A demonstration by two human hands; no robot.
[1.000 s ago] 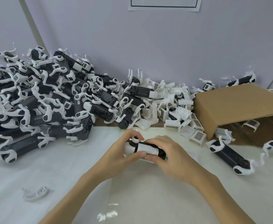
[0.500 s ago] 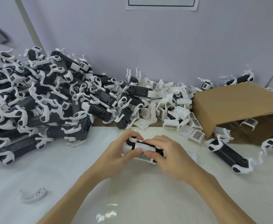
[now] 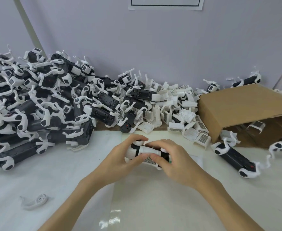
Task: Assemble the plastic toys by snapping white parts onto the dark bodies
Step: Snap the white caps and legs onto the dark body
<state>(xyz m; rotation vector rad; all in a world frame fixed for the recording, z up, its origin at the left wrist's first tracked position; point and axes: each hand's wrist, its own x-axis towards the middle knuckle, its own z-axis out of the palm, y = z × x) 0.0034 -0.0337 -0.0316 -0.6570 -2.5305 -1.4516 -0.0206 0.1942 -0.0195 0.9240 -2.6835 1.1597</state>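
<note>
White grille cover [image 3: 149, 160] now faces up on the dark body [image 3: 165, 155], having rolled into sight within the last second, at centre frame above the counter [image 3: 153, 197]. Left hand [image 3: 118, 160] grips the body's left end; right hand [image 3: 173, 161] curls over the cover, probably pressing it home. Finished toys [image 3: 41, 104] fill the upper left.
</note>
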